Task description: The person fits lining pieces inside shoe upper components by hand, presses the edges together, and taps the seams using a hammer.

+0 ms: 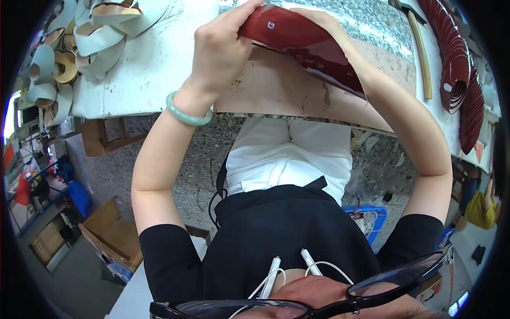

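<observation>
I hold a glossy dark red shoe upper (pixel 308 42), a curved band with a small pale mark near its left end, raised above the table's near side. My left hand (pixel 223 40), with a pale green bangle (pixel 188 112) on its wrist, grips the left end, fingers closed along the top edge. At the far edge of the piece is my right hand (pixel 319 20), its fingers mostly hidden behind the red material. The right forearm runs along the piece's right end. Below lies a tan board (pixel 287 95) with dark stains.
White shoe uppers (pixel 98 40) are heaped at the left of the white table (pixel 154 69). Nested stacks of dark red uppers (pixel 451 58) lie at the right, beside a wooden-handled hammer (pixel 422 58). A cardboard box (pixel 114 234) and a blue crate (pixel 380 220) sit lower down.
</observation>
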A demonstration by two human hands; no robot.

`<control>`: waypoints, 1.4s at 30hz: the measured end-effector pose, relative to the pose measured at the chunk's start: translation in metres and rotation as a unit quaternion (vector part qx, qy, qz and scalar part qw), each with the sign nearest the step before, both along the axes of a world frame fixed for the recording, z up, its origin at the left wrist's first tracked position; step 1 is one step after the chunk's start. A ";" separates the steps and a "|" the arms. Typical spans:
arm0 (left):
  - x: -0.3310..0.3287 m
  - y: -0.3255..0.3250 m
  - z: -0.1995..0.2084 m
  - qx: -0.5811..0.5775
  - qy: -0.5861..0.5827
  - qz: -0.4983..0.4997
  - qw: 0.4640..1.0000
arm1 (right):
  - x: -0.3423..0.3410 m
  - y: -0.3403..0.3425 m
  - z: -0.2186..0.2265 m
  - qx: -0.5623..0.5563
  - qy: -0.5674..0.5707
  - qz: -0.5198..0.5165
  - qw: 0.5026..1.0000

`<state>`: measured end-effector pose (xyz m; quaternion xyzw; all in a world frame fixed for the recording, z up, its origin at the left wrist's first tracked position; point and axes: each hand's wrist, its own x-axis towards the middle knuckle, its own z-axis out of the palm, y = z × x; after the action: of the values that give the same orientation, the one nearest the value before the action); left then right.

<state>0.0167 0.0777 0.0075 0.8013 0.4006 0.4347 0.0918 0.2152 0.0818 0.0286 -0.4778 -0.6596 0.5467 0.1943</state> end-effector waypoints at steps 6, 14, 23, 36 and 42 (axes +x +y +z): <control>-0.001 0.000 0.006 -0.178 -0.106 -0.059 0.976 | 0.002 -0.019 -0.013 0.097 0.106 0.019 0.989; -0.019 0.019 -0.015 -0.110 0.014 -0.044 0.993 | -0.018 -0.012 -0.052 0.453 -0.122 -0.017 0.883; -0.017 0.026 -0.011 -0.149 -0.069 -0.031 0.986 | 0.010 -0.019 -0.051 0.307 -0.077 0.125 0.940; -0.019 0.005 0.002 -0.246 -0.161 -0.055 0.954 | -0.010 0.008 -0.029 0.361 -0.061 -0.115 0.923; -0.022 -0.034 0.000 -0.240 -0.279 -0.020 0.930 | -0.031 -0.020 0.005 0.287 -0.011 -0.113 0.951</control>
<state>-0.0052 0.0441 0.0075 0.6095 0.4349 0.5299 0.3982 0.1838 0.0614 0.0337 -0.4791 -0.7323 0.3038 0.3768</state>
